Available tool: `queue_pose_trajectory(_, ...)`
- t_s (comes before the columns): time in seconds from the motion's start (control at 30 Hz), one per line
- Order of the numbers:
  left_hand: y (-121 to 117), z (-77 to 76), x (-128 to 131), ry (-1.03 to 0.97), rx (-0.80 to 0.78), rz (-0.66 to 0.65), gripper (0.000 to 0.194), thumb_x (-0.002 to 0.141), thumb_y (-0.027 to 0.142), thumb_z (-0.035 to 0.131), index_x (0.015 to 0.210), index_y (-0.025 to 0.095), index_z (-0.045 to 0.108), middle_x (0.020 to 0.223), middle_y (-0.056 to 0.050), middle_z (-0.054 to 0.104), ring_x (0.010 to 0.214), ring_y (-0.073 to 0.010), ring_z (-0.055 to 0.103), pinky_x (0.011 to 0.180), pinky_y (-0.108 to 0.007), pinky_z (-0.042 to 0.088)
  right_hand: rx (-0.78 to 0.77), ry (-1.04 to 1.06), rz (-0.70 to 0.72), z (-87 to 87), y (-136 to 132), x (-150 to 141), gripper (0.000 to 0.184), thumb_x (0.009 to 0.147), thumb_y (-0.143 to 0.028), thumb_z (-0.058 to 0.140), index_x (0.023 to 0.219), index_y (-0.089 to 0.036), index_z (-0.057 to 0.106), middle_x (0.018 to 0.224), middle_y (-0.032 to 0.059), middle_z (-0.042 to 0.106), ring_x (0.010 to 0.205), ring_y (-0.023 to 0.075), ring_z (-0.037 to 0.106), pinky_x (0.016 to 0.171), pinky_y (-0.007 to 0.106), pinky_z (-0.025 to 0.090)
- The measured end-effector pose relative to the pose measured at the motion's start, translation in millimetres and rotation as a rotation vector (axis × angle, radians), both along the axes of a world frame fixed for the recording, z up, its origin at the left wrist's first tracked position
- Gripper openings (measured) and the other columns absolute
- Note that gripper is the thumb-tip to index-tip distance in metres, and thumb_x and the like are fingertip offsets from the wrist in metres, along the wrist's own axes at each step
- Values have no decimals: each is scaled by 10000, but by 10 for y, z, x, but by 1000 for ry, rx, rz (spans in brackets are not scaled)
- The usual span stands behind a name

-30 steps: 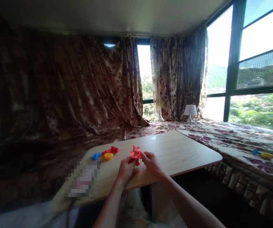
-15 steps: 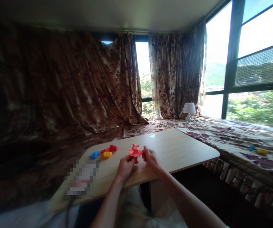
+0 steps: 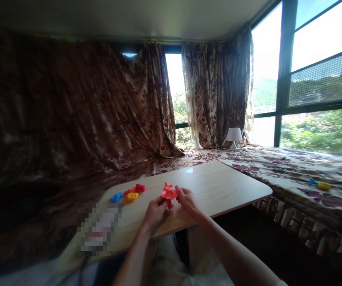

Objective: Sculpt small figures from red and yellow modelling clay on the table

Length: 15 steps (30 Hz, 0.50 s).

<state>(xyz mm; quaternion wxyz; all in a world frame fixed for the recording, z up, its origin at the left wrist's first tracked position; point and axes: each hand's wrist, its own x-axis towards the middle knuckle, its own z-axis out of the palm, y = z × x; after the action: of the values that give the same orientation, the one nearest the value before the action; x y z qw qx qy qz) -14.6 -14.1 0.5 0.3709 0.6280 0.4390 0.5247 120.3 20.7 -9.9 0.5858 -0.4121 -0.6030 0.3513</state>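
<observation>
The left hand [image 3: 155,213] and right hand [image 3: 187,200] grip opposite sides of the red piece [image 3: 168,192] above the table [image 3: 218,190].

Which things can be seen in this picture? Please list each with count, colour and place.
pink-red piece: 1, pink-red, between the hands
blue lump: 1, blue, left part of table
yellow lump: 1, yellow, right of blue lump
red lump: at least 1, red, behind yellow lump
pixelated item: count unclear, greyish, table's near left
table: 1, pale wood, before the person
bright item: 1 or 2, blue and yellow, on cover at right
flowered cover: count unclear, cream and purple, beyond table
lamp: 1, white, near corner
curtains: several, brown and cream, back
windows: several, dark-framed, back and right
ceiling: 1, grey, top
left hand: 1, bare, at piece's left
right hand: 1, bare, at piece's right
</observation>
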Motion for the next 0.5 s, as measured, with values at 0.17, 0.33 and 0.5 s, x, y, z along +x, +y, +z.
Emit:
queue_pose_trajectory(0.17,-50,54,6,28,-6,-32,269,696,395,601,633,137,642,587,13,574,553,-99,472,562,-212,366,12,-2,16,0,-14,-2,353,774,-383,447,504,-158,489,474,-24,456,475,97,426,464,214,306)
queue_pose_trajectory(0.33,-54,55,-5,37,-6,-26,262,701,391,596,665,140,661,609,9,591,581,-111,492,595,-219,374,-1,27,-19,0,9,-3,417,813,-409,359,478,-172,437,454,-23,436,446,94,407,462,221,304)
queue_pose_trajectory(0.5,-57,53,-17,22,-41,-58,268,703,381,596,777,142,692,625,11,611,564,-105,490,581,-217,371,18,25,-7,2,4,-4,386,776,-418,428,479,-171,449,454,-29,425,457,94,395,454,219,283)
